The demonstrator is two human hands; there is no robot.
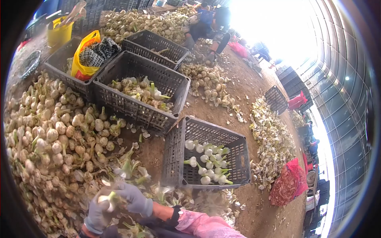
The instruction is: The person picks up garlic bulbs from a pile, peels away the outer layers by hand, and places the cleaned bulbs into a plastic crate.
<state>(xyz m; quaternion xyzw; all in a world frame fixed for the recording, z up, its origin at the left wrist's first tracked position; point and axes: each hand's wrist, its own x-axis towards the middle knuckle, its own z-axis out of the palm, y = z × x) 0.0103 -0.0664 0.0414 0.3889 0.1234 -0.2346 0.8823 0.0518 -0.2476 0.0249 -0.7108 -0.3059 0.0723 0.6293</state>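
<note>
At the bottom of the head view both my hands wear grey gloves and are close together. My left hand point(96, 216) is closed around a garlic bulb point(107, 201) with a short green stem. Beside it, my right hand point(137, 199) has its fingers curled towards the bulb; motion blurs their tips, and whether they touch it is unclear. Loose peeled skins and leaves point(129, 166) lie around my hands. To the left spreads a large heap of unpeeled garlic point(59, 139). Ahead and right, a black crate point(214, 123) holds several clean white bulbs point(206, 158) with green stems.
Beyond are a crate of garlic scraps point(139, 107), another crate point(147, 59) and one with a yellow bag point(79, 51). A yellow bucket point(59, 35) stands far left. A person point(206, 23) sits at the back. Garlic skins point(272, 139) and a red net sack point(289, 182) lie right.
</note>
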